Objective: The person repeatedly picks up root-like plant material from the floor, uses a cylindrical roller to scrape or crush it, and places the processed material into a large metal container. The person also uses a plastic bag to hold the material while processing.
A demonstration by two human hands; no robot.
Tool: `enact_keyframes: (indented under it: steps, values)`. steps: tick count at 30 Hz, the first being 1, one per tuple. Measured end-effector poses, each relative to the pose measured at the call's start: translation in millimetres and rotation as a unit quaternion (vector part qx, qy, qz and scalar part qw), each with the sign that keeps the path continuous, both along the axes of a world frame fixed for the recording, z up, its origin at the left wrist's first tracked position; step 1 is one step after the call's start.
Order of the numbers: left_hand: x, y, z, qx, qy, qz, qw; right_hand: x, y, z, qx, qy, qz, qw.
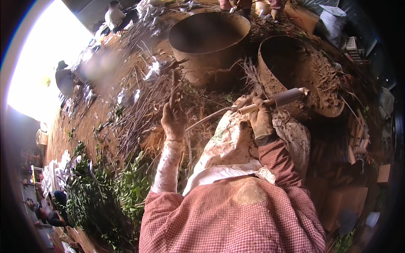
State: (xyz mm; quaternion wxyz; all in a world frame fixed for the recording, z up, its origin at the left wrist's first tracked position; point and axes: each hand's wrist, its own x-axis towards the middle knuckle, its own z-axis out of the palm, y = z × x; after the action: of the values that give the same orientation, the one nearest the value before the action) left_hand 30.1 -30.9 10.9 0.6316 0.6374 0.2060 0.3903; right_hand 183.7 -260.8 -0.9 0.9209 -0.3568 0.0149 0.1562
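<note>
My left hand (174,121), in a muddy glove, is closed around a dark forked piece (172,85) that sticks up from the fist. Mud and blur hide whether it is a root or a tool. Over my lap, my gloved right hand (261,115) grips a roll of dark film (287,97) on a pale core. A thin woody stem (208,118) runs left from beside that hand. Fine bare roots (252,74) stand up just beyond it. Beneath both lies a mud-stained white plastic apron (218,139).
A large muddy tub (199,60) stands ahead, beside a second mud-filled one (269,76). Cut stems (139,117) litter the ground left, near leafy branches (91,193). Cardboard tubes (359,139) and a carton (348,202) lie right. Several people work around, one person (115,15) far left.
</note>
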Motion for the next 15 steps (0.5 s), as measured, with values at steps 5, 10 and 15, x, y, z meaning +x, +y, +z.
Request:
enact_keyframes:
  steps: [5,10,15]
  values:
    - [14.1,8.9,-20.8,-0.093,0.052,-0.101,0.989,0.1,4.0,24.8,-0.036,-0.073,0.104,0.991]
    - [23.9,-13.4,-33.5,-0.235,0.010,-0.250,0.939,4.6,7.1,22.3,0.053,-0.185,0.125,0.973]
    - [24.6,-45.6,-40.6,-0.048,0.088,-0.226,0.969,-4.7,14.9,13.4,-0.102,-0.168,0.081,0.977]
